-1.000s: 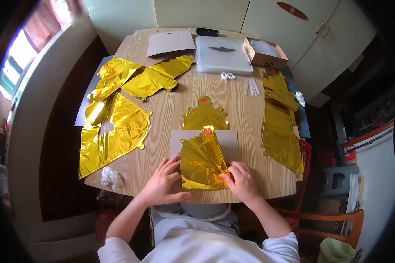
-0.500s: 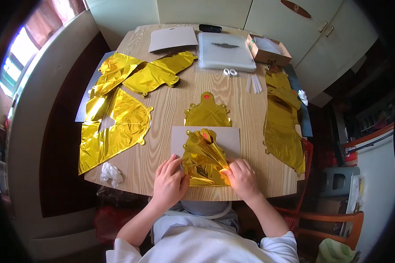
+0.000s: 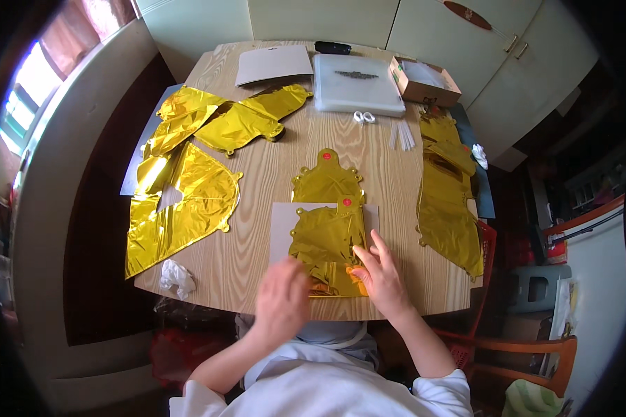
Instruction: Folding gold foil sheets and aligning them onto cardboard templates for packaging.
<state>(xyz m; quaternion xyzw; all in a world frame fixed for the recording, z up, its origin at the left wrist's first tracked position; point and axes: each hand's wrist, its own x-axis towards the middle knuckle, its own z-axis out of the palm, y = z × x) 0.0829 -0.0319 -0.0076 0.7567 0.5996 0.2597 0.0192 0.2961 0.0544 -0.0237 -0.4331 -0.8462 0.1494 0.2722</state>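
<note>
A folded gold foil balloon (image 3: 323, 236) with a round red mark near its upper right corner lies over a grey cardboard sheet (image 3: 280, 229) at the table's front edge. More gold foil (image 3: 327, 182), with small tabs along its outline, sticks out beyond the sheet's far edge. My right hand (image 3: 384, 281) is at the balloon's right edge, fingers apart, the thumb side against a crumpled orange-tinted bit of foil. At the balloon's lower left corner, my left hand (image 3: 283, 295) is smeared by motion, so its fingers do not show clearly.
Larger gold foil balloons (image 3: 202, 184) spread over the left side, another (image 3: 448, 194) along the right. At the back are cardboard (image 3: 275, 64), a clear plastic stack (image 3: 359, 94), a box (image 3: 424, 83), white-handled scissors (image 3: 364, 117) and clear strips (image 3: 402, 135). Crumpled tissue (image 3: 177, 276) lies front left.
The balloon's raised, bunched right part now lies flatter, folded along a straight right edge. My right hand's fingers have spread apart, and my left hand has shifted slightly right and nearer me.
</note>
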